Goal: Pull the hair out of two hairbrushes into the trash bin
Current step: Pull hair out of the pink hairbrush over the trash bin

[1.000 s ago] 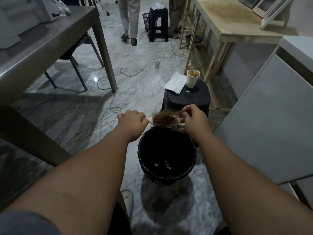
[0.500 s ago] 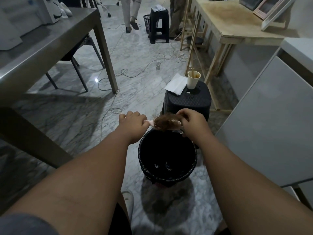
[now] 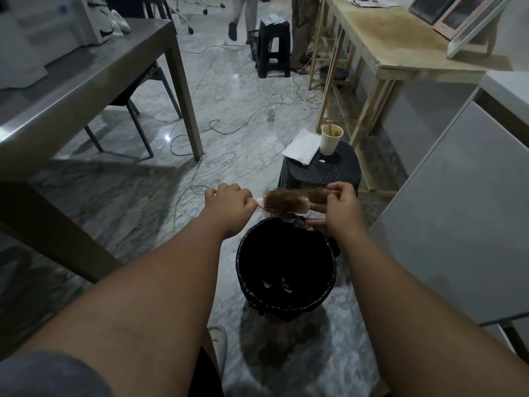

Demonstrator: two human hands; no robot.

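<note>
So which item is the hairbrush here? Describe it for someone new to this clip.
Find the black-lined trash bin on the marble floor. Just above its far rim, the hairbrush is held level between the left hand and right hand. It alone is pale-handled and matted with brown hair.

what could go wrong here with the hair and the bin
The brush sits over the far rim of the bin, not its middle, so hair pulled by the right hand may drop on the floor. The left hand grips only the handle end, so a hard tug might twist the brush loose.
</note>
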